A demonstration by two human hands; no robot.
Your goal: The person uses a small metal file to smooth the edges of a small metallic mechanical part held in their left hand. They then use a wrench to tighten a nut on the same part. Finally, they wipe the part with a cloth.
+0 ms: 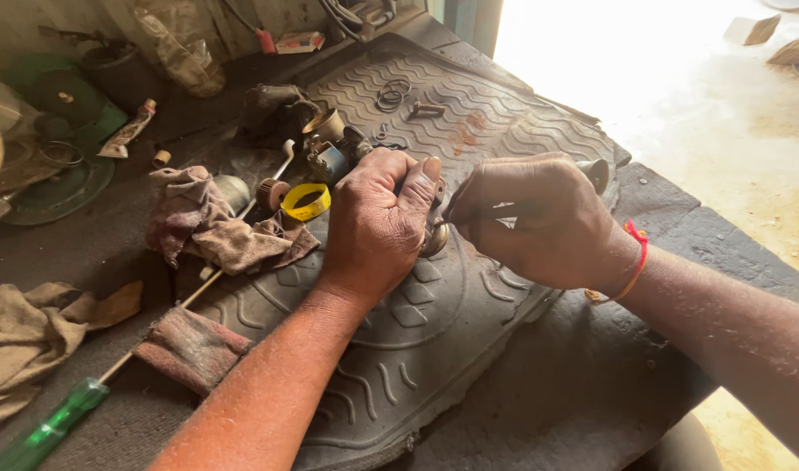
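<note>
Small metal part (435, 234), brass-coloured and rounded, sits between two bare hands above a ribbed black rubber mat (469, 113) spread over the surface. Left hand (378, 222) is curled tight around the piece, thumb pressed along its top; right hand (539, 218), a red thread (637, 253) at its wrist, is closed in a pinch on a thin dark tool (495, 211) whose tip points at the part. Just beyond the left knuckles lie a yellow ring (305, 201), a cluster of small metal fittings (330, 148) and a grimy rag (216, 228). A long screwdriver with a green handle (46, 432) runs along the mat's near-left edge, passing a second folded cloth (190, 347). Thin wire rings (392, 94) rest farther up the mat, well apart from the hands.
</note>
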